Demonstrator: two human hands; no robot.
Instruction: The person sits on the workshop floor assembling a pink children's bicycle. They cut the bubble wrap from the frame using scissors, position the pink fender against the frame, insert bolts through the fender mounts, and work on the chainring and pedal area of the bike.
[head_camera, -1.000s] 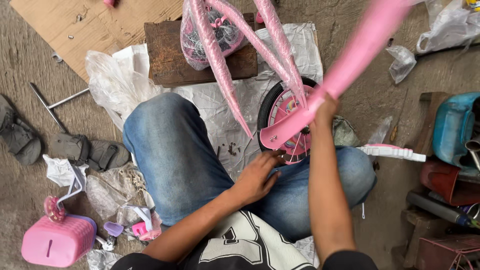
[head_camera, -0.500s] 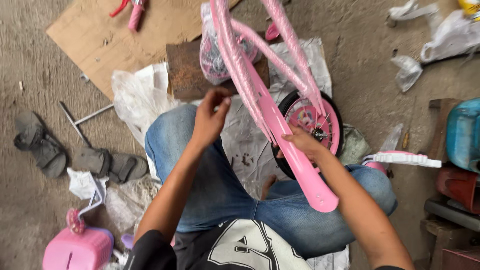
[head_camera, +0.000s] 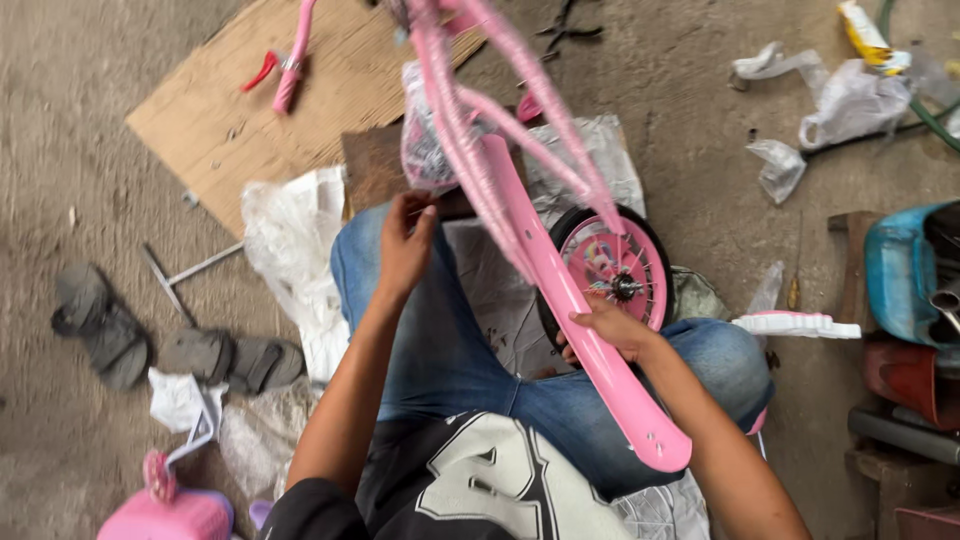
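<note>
Hands split the job: right hand (head_camera: 612, 328) clamped on long pink plastic fender (head_camera: 560, 290), steadying it; left hand (head_camera: 405, 245) w/ fingers together, reaching the plastic-wrapped pink bike frame (head_camera: 470, 130).

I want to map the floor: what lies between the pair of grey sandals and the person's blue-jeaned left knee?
In the head view, crumpled white plastic sheeting lies between the grey sandals and the jeaned knee.

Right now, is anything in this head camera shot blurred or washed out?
Head view: the wrapped pink bicycle frame at the top is smeared by motion blur; the left hand, the right hand on the pink fender and the wheel are sharper; daylight is soft, shadows faint; white plastic bags look slightly overexposed.
</note>
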